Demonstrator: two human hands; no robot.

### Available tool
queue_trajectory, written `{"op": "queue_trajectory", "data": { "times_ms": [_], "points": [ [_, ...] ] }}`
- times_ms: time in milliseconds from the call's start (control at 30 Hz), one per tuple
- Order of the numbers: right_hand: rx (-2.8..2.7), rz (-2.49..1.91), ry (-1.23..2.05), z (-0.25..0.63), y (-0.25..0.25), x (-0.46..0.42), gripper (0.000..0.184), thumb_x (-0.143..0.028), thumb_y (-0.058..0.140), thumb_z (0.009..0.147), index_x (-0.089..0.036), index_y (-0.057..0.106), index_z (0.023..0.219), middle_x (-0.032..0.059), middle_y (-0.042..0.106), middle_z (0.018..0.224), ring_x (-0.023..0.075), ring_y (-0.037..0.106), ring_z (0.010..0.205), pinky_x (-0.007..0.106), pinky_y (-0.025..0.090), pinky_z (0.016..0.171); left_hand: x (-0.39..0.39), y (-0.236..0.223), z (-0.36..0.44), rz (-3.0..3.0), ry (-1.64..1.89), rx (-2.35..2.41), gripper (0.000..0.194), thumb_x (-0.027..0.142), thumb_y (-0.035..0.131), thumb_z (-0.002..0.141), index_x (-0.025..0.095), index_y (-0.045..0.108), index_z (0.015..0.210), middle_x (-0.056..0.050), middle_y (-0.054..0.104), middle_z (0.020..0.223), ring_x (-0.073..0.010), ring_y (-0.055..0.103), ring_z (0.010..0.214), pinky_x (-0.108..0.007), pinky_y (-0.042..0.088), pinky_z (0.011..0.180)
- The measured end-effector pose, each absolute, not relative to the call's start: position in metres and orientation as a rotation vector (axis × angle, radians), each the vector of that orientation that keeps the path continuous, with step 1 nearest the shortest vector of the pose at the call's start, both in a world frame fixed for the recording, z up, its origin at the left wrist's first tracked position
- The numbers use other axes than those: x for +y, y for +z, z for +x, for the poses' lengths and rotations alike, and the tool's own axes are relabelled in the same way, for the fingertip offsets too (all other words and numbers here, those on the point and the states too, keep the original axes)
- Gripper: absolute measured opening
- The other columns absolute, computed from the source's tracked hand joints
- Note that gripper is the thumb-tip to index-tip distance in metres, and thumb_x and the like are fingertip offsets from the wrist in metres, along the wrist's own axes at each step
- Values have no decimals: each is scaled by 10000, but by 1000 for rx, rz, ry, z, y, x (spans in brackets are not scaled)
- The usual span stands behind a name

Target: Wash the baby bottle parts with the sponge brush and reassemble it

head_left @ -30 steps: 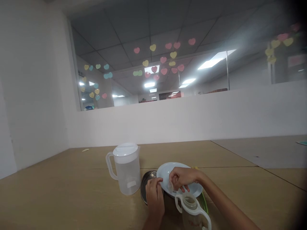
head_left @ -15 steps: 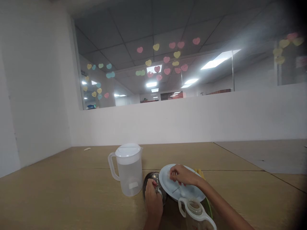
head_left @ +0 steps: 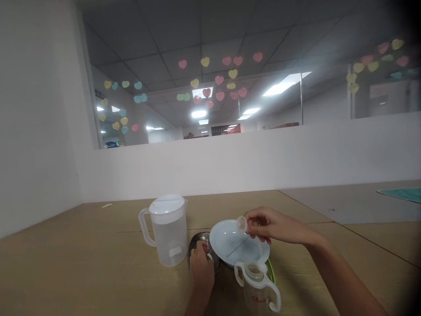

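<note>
My right hand (head_left: pixel 268 226) pinches a small round translucent disc (head_left: pixel 241 224) above the pale blue plate (head_left: pixel 219 237). A thin grey stick-like line crosses the plate below; whether it joins the disc I cannot tell. My left hand (head_left: pixel 202 265) is over a round metal bowl (head_left: pixel 191 252), fingers curled around something whitish that I cannot make out. In front of the plate stands a clear baby bottle (head_left: pixel 256 292) with two white handles and red lettering, its top uncovered.
A translucent pitcher (head_left: pixel 171 243) with a white lid stands left of the bowl. Under the plate's right side shows a green edge (head_left: pixel 271 271). A small pale flat piece (head_left: pixel 107 205) lies far left. A teal cloth (head_left: pixel 403 194) is at the far right, before the white wall.
My right hand has risen from low over the plate and turned, and the round disc now shows in its fingers. My left hand stays at the metal bowl. The view has swung slightly right.
</note>
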State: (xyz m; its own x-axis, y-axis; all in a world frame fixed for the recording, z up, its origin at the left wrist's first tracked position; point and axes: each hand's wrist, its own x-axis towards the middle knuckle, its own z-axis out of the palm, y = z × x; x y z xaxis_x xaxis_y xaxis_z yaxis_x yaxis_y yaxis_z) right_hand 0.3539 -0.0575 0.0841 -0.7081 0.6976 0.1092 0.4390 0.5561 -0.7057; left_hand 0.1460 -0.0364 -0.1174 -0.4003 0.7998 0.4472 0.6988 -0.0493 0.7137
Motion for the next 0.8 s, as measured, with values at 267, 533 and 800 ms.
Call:
{"op": "queue_trajectory", "data": {
  "times_ms": [267, 533, 800],
  "points": [
    [-2486, -899, 999, 348, 83, -55, 304, -448, 559, 742, -155, 618, 797, -5, 558, 643, 80, 484, 515, 206, 385, 490, -38, -109, 145, 1565, 1857, 2002, 207, 149, 308, 832, 176, 497, 913, -84, 557, 910, -217, 526, 929, -361, 392, 849],
    [-2497, -856, 1051, 349, 74, -43, 245, -386, 544, 742, -149, 601, 765, -18, 550, 602, 80, 487, 506, 200, 383, 483, -50, -100, 160, 1744, 2078, 1749, 263, 320, 310, 922, 171, 523, 962, -91, 560, 954, -192, 548, 944, -328, 431, 848],
    [-2629, -1124, 957, 341, 64, -42, 450, -164, 537, 593, -183, 557, 1042, -27, 596, 670, 89, 518, 484, 184, 384, 442, -54, -99, 167, 2053, 2072, 1628, 277, 293, 303, 943, 169, 551, 936, -91, 579, 939, -168, 568, 927, -305, 452, 832]
  ]
}}
